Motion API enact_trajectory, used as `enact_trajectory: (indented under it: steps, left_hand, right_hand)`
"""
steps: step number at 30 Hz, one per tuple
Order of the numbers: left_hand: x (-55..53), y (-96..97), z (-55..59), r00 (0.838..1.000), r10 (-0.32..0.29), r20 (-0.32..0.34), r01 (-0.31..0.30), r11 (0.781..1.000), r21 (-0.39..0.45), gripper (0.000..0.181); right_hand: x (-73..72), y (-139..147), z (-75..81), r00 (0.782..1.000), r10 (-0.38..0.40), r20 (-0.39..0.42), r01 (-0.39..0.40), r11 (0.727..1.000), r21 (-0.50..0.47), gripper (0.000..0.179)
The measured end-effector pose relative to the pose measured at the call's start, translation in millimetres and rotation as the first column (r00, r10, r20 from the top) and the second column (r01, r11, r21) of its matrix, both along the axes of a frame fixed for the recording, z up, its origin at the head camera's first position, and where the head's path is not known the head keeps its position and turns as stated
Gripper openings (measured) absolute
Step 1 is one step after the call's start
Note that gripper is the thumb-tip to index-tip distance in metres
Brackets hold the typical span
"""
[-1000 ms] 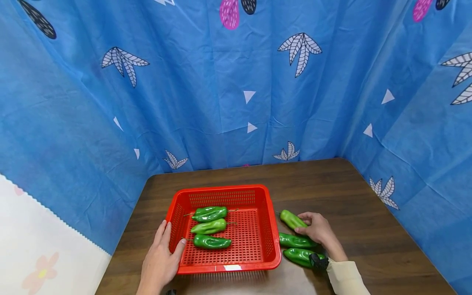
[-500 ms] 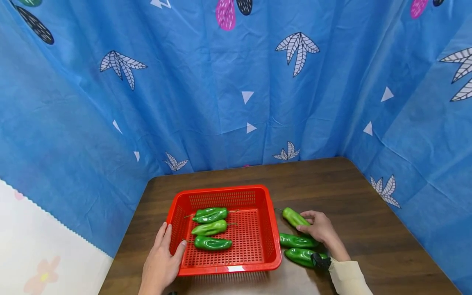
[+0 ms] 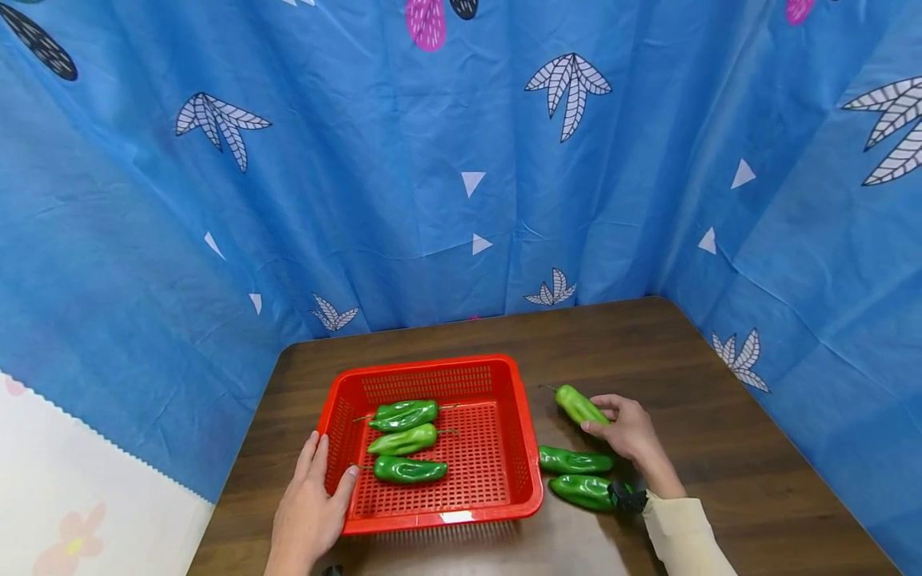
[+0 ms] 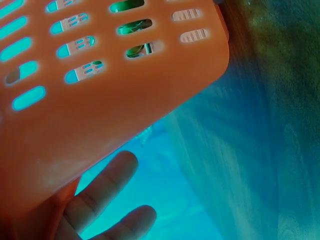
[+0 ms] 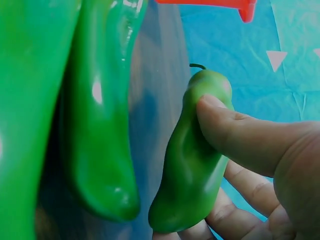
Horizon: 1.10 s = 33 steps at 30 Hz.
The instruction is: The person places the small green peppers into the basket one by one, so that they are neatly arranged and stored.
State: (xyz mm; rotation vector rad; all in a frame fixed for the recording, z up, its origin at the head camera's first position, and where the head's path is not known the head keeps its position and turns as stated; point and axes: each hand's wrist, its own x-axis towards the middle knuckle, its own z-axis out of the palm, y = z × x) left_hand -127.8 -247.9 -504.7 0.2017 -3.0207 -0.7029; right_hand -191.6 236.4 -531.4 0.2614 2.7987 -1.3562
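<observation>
My right hand (image 3: 625, 428) pinches a light green pepper (image 3: 576, 404) between thumb and fingers, right of the basket. In the right wrist view the thumb presses the near face of this pepper (image 5: 192, 155), its stem pointing up. My left hand (image 3: 313, 506) holds the left wall of a red perforated basket (image 3: 432, 524), thumb inside the rim and fingers outside. In the left wrist view two fingertips (image 4: 122, 165) show beyond the basket wall (image 4: 115, 115). Inside the basket lie several green peppers, among them a lighter one (image 3: 403, 440) and a dark one (image 3: 410, 470) nearest me.
Two dark green peppers, one farther (image 3: 575, 460) and one nearer (image 3: 579, 490), lie on the table beside the basket's right wall, below my right hand. The wooden table (image 3: 598, 344) ends against a blue patterned curtain (image 3: 403, 200) at the back.
My right hand has moved the light green pepper slightly away from the two dark ones, toward the back. The left hand stays at the basket. The head view has shifted a little.
</observation>
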Motion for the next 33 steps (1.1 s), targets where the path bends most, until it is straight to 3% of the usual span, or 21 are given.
enact_trajectory:
  steps: [6, 18, 33]
  left_hand:
    - [0.8, -0.5, -0.1, 1.0, 0.001, 0.002, -0.001, 1.0, 0.006, 0.089]
    - [1.2, -0.5, -0.9, 1.0, -0.006, -0.014, 0.006, 1.0, 0.009, 0.089]
    - [2.9, -1.4, -2.8, 0.999, -0.016, -0.044, 0.016, 1.0, 0.011, 0.088]
  right_hand:
    - [-1.7, 2, 5.8, 0.998, -0.003, -0.07, 0.003, 1.0, -0.003, 0.054]
    - [-2.7, 0, 32.0, 0.987, -0.016, -0.157, 0.017, 1.0, 0.002, 0.054]
    - [-14.0, -19, 59.5, 0.967, -0.008, -0.256, 0.021, 0.999, 0.049, 0.054]
